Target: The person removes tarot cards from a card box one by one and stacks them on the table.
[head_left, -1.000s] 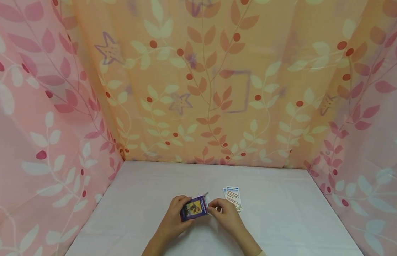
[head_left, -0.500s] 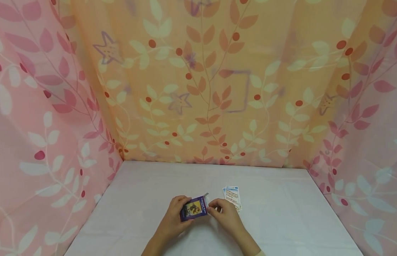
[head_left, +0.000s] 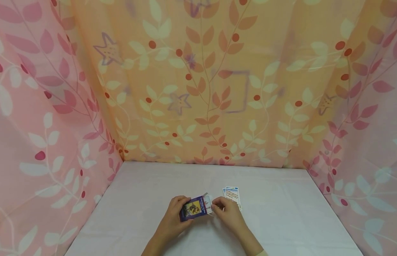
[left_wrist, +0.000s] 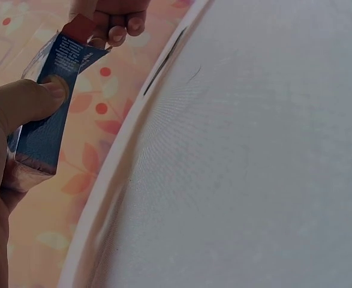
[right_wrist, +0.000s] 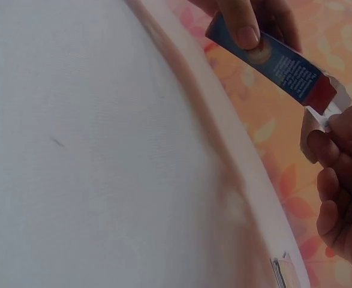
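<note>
My left hand (head_left: 173,217) grips a purple-blue card box (head_left: 192,209) with a yellow picture on its front. In the left wrist view the thumb (left_wrist: 35,103) presses on the narrow side of the box (left_wrist: 51,135). The open end of the box points right, its flaps (right_wrist: 309,143) folded out. A white card (head_left: 208,203) sticks partly out of that end, and my right hand (head_left: 229,215) pinches its edge between thumb and fingers. In the right wrist view only a thin white strip of the card (right_wrist: 321,114) shows at the opening.
A small loose pile of cards (head_left: 233,195) lies on the white-covered table (head_left: 141,192), just beyond the right hand, which hides part of it. Patterned curtains, orange at the back (head_left: 269,135) and pink at the sides (head_left: 61,142), enclose the table.
The right hand has shifted slightly right, away from the box. More of the white card now shows outside the box's open end. The left hand and box stay nearly still.
</note>
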Demonstrator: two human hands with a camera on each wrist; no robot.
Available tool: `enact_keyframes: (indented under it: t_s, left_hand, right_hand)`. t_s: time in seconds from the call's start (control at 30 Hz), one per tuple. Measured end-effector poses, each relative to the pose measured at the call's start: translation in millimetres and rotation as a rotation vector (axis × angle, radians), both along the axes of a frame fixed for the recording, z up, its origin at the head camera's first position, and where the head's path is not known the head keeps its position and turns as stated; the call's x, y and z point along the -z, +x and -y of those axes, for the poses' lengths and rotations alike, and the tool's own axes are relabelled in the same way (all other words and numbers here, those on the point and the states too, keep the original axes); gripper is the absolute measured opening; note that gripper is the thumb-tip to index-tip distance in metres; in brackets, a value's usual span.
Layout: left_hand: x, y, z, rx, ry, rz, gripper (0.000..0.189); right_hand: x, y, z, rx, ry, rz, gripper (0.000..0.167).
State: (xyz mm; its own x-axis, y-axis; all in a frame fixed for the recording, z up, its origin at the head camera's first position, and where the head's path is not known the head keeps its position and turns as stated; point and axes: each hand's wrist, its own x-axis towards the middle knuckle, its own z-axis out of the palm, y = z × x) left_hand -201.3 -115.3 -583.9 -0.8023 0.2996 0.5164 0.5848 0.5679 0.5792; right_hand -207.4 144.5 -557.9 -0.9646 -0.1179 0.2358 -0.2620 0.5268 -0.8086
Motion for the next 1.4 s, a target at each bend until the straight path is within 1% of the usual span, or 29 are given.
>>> enact_keyframes:
  t_s: [0.2,0.33,0.57,0.67,0.77,0.9,1.07,1.17,1.3,1.4]
  left_hand:
    - [-0.9,0.0,0.1,-0.009,-0.004,0.007,0.079]
    - [-2.3,0.6,0.5,-0.019,-0.005,0.018,0.079]
    - [-1.9,-0.6,0.8,-0.032,-0.007,0.022,0.08]
    - [-0.9,-1.4,0.8,-0.036,-0.006,0.019,0.08]
    - [0.3,-2.0,1.1,-0.043,-0.016,0.002,0.081]
    - [0.5,-2.0,1.1,-0.053,-0.032,-0.012,0.08]
    - [0.9,-2.3,1.3,-0.05,-0.03,-0.011,0.078]
    - [0.3,-2.5,1.4,-0.049,-0.023,0.001,0.078]
    - [-0.5,-2.1,1.8,-0.052,-0.011,0.022,0.078]
    - [-1.2,-1.5,1.7,-0.054,-0.01,0.023,0.078]
  right_hand:
    - [-3.9,-0.7,-5,0.005,-0.063,0.06,0.007]
    - [-5.8,-1.7,-8,0.012,-0.076,0.069,0.008]
    - [-11.7,-1.6,-14,0.019,-0.071,0.024,0.008]
    - [-15.4,-0.6,-15,0.024,-0.063,0.004,0.012]
    - [-17.7,-0.3,-17,0.042,-0.049,-0.012,0.016]
    - [-19.6,-1.0,-21,0.068,-0.043,-0.037,0.018]
    - [-21.0,-2.9,-26,0.101,-0.059,-0.093,0.02]
    - [-21.5,-4.0,-30,0.124,-0.063,-0.121,0.02]
    - [-23.2,-5.1,-34,0.148,-0.065,-0.138,0.02]
    - [-25.3,-5.9,-37,0.166,-0.075,-0.142,0.02]
